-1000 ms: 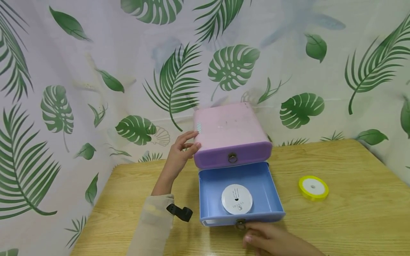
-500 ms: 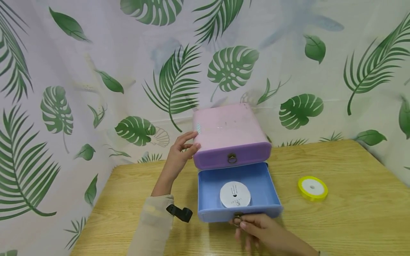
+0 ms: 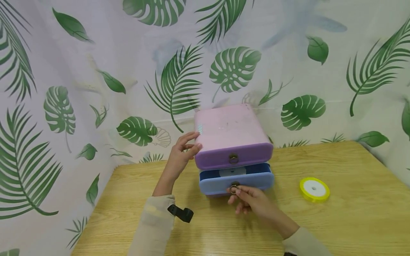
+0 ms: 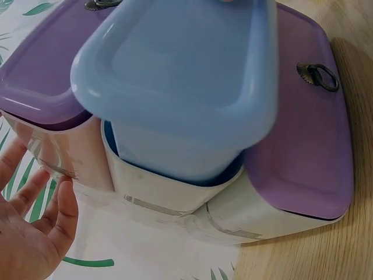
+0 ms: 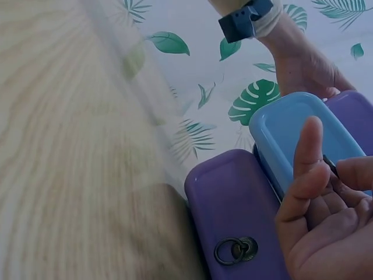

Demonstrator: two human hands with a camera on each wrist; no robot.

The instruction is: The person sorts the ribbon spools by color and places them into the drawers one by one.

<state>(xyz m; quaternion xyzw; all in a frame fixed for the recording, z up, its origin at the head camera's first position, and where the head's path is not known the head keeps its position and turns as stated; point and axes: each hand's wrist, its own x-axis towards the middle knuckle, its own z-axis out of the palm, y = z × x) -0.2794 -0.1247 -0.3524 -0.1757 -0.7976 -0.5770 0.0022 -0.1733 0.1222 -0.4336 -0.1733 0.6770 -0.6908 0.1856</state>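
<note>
A small chest of drawers with a pink top [image 3: 229, 124] stands at the back of the table. Its blue drawer [image 3: 221, 186] is partly pulled out between an upper purple drawer [image 3: 211, 158] and a lower purple drawer [image 4: 306, 134]. My right hand [image 3: 256, 202] pinches the ring pull [image 3: 234, 189] on the blue drawer's front. Inside that drawer lies a white spool [image 3: 232, 171], mostly hidden. My left hand [image 3: 180, 153] rests its fingertips against the chest's upper left side, fingers loosely bent and gripping nothing.
To the right on the wooden table [image 3: 352, 220] lies a yellow-rimmed ribbon spool [image 3: 314, 189]. A leaf-patterned cloth [image 3: 234, 28] hangs close behind the chest. Black straps [image 3: 180, 213] sit at the wrists.
The blue drawer has slid back into the chest with the white spool in it. My right hand has moved forward with the ring pull. My left hand has stayed in place.
</note>
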